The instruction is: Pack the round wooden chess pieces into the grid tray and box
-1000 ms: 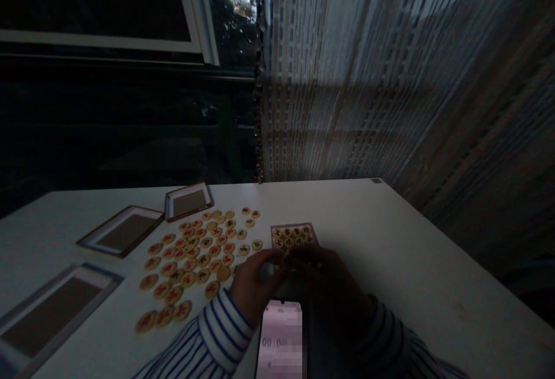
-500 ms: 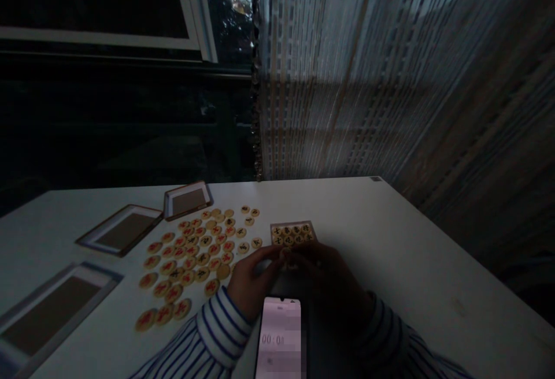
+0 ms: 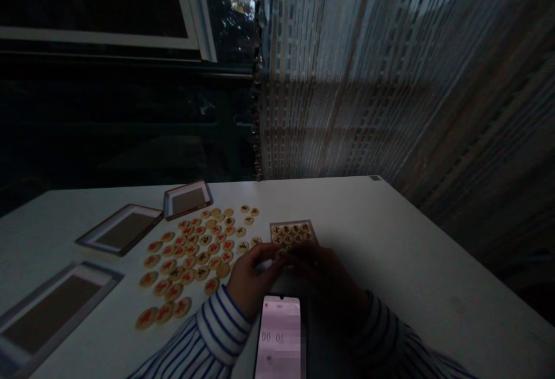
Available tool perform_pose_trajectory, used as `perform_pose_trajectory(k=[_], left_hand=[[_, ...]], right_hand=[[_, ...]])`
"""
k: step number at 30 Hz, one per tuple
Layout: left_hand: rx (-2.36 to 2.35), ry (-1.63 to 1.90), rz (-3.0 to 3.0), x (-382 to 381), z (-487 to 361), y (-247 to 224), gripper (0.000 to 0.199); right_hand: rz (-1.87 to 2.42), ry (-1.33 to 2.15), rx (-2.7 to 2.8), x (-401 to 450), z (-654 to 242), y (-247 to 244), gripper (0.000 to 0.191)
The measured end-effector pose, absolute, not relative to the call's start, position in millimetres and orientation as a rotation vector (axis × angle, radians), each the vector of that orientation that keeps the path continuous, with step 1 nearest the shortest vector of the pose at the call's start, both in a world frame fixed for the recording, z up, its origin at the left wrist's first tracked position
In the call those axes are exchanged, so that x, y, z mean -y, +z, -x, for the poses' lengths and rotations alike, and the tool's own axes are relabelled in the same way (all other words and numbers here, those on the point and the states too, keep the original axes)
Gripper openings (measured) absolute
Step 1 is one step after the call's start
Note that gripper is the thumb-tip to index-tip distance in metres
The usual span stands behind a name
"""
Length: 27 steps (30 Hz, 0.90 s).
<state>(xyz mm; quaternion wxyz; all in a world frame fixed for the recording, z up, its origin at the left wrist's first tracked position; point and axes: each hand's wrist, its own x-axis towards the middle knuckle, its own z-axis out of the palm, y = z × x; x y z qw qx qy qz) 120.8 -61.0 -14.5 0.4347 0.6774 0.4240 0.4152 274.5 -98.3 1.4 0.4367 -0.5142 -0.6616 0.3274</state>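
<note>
your left hand (image 3: 251, 275) has its thumb and forefinger drawn together on a small pale piece (image 3: 282, 253), its face too dim to read. your right hand (image 3: 333, 278) comes in close from the other side, but it is so deep in shadow that i cannot tell whether its fingers hold anything. both are over the near part of a shallow box (image 3: 289, 222) on the white table (image 3: 403, 263); beyond your fingers you can see two rows of round pieces with black characters in it, and your hands hide the rest. to your left, loose pieces (image 3: 213, 248) lie spread out, many marked in red, some in black, a few blank. past them on the left are three shallow trays (image 3: 130, 231) with brown floors. a phone (image 3: 277, 327), its screen lit pink, is between your striped sleeves (image 3: 221, 321). a curtain (image 3: 329, 78) hangs behind the table.
</note>
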Motion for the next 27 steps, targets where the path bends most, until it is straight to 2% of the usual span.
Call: perform_pose_trajectory(k=[5, 16, 27], left_hand=[[-1.115, 1.063, -1.67, 61.3, -120.0, -8.7, 0.017], [-1.147, 0.988, -1.599, 59.0, -119.8, -10.9, 0.021], [-0.995, 0.994, -1.43, 60.1, -121.9, -11.7, 0.021]], right_hand=[[1.328, 0.73, 1.731, 98.2, -276.2, -3.7, 0.014], [1.3, 0.291, 1.965, 97.0, -272.2, -2.4, 0.011], [1.241, 0.153, 2.059, 97.1, -277.0, -2.8, 0.014]])
